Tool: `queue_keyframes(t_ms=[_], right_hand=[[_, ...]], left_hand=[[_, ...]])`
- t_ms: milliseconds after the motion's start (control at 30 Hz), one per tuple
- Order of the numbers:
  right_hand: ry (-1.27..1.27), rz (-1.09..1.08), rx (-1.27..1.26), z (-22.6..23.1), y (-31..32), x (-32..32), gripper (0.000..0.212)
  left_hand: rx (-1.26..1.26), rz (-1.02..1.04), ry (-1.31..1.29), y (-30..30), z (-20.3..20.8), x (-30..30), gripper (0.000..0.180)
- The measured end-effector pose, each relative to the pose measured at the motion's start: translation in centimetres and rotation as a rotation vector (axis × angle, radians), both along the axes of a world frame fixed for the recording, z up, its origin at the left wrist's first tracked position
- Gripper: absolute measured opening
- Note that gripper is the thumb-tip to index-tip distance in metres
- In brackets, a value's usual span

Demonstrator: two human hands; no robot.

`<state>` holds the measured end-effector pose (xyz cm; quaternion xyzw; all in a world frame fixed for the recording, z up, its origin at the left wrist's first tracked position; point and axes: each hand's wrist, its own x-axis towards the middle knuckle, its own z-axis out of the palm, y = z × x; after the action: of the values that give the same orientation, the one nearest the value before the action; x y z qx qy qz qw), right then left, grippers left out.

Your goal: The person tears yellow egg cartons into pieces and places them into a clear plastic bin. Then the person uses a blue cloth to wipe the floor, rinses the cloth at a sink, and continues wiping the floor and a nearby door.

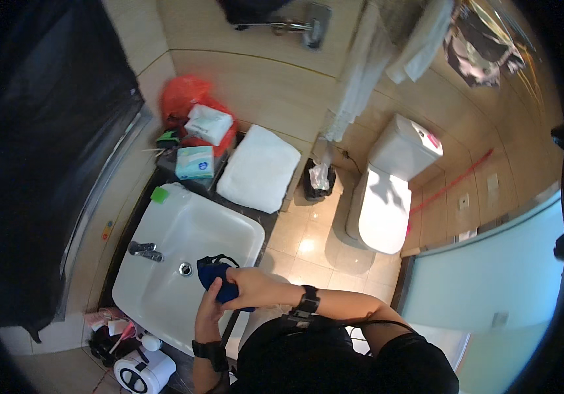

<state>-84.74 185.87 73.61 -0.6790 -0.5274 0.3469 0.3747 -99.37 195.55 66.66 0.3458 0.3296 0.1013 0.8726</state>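
Over the near right side of the white sink [164, 289], both hands hold a dark blue cloth [211, 273], bunched up, with a thin black band looped at its far end. My right hand [252, 287] wraps it from the right and above. From the near left, my left hand [210, 306] grips the same cloth with the thumb along its side. What kind of article the cloth is, I cannot make out. The metal drain [185, 268] lies just left of it. A chrome faucet [145, 250] stands at the sink's left side.
A folded white towel [259, 169], a tissue pack [195, 163] and a red plastic bag [183, 98] sit beyond the sink. At the near left are a white appliance [154, 374] and small items. A toilet [380, 210] and a bin [319, 178] stand right.
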Motion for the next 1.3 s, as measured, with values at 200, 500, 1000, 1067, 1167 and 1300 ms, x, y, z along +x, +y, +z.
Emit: queue_keyframes(t_ms=[200,500,1000,1067,1167,1300], right_hand=[[0.482,-0.394,0.148,-0.3,-12.1,4.7,0.030],[0.885,-1.001,0.574,-1.5,-31.3,5.6,0.017],[0.833,-1.639,1.514,-2.1,-47.6,-1.4,0.054],[0.775,-1.716,1.654,-2.5,-48.9,-3.2,0.053],[0.690,-1.973,1.545,-2.9,-49.8,-5.7,0.040],[0.582,-2.238,0.589,-3.5,-50.7,-9.0,0.017]], left_hand=[[0.014,-0.406,-0.112,-5.2,1.7,8.1,0.062],[0.376,-0.952,-0.067,-22.3,6.6,20.5,0.047],[0.216,-1.501,-0.060,-42.2,3.9,25.8,0.062],[0.220,-1.437,0.025,-44.3,4.2,26.4,0.062],[-0.043,-1.346,-0.003,-45.0,2.7,27.7,0.049],[-0.612,-1.341,-0.117,-46.2,2.4,28.6,0.042]])
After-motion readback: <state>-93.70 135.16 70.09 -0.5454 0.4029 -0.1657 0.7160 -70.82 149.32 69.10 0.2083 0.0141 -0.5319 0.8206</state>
